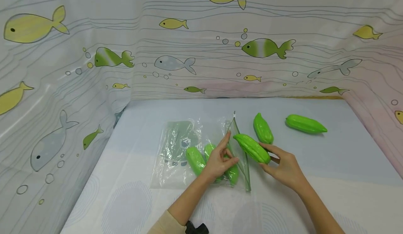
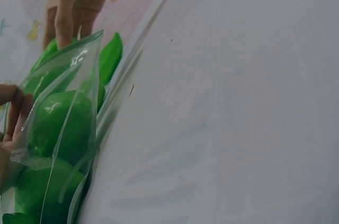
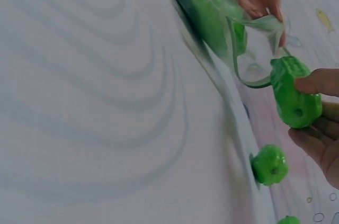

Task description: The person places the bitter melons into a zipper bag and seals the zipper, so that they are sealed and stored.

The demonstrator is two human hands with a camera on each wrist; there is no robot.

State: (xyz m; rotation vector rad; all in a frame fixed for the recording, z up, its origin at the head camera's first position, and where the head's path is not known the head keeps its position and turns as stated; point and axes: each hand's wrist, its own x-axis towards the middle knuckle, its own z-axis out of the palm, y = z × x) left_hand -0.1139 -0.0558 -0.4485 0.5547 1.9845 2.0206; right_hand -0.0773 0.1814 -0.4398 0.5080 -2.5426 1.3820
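Note:
My right hand (image 1: 283, 165) grips a bright green ridged gourd (image 1: 252, 148) by its near end, thumb on one side and fingers on the other. Its pointed tip faces the mouth of a clear zip bag (image 1: 157, 178), which lies flat with a green printed figure on it. At the mouth, my left hand (image 1: 217, 164) holds the bag's upper edge, keeping the opening apart. Several more green gourds (image 1: 195, 158) lie inside the bag, partly behind the left hand. The right wrist view shows the held gourd (image 3: 291, 99) right beside the bag's green rim (image 3: 254, 83).
Beyond the right hand, one loose green gourd (image 1: 262, 128) lies on the table, and another gourd (image 1: 306, 123) farther right. A pale cloth (image 1: 126, 164) covers the table. Fish-printed curtain (image 1: 214, 52) surrounds the back and sides. Something black (image 1: 196, 228) sits by the left wrist.

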